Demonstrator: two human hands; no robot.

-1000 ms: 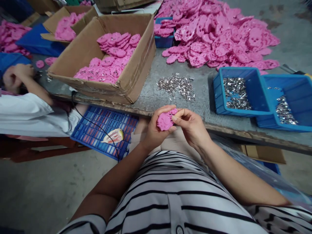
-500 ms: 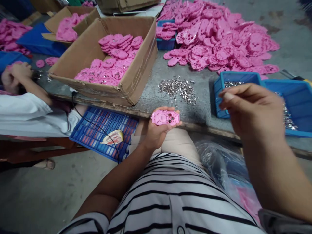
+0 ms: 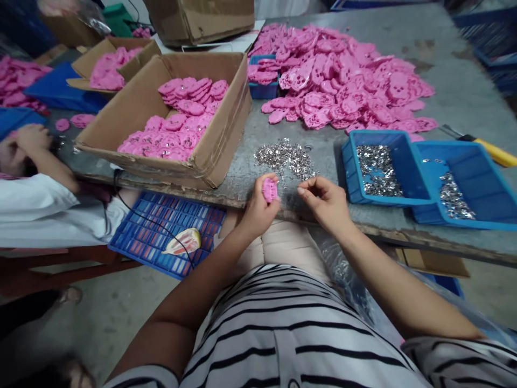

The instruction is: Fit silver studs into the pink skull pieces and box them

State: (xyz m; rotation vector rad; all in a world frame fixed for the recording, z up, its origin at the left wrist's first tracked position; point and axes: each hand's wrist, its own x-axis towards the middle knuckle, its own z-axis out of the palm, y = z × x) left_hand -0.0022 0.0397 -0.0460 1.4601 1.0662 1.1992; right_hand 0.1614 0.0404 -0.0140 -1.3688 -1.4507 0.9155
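Note:
My left hand (image 3: pixel 258 207) grips a pink plastic piece (image 3: pixel 269 189), held on edge at the table's front edge. My right hand (image 3: pixel 325 200) sits just to its right with fingertips pinched together; whether a small metal part is between them is too small to tell. Right behind both hands lies a loose heap of small shiny metal parts (image 3: pixel 286 154) on the grey table (image 3: pixel 452 97). A big pile of pink pieces (image 3: pixel 343 75) covers the table's far side.
An open cardboard box (image 3: pixel 218 145) of pink pieces stands at the left. Two blue trays (image 3: pixel 407 194) with metal parts sit at the right, a yellow-handled tool (image 3: pixel 490 153) behind them. Another person (image 3: pixel 32 161) leans on the table's left end. A blue crate (image 3: pixel 157 229) sits below.
My right hand came back down from the blue trays to the pink piece. My left hand turned the piece from flat to on edge and lifted it toward the metal heap.

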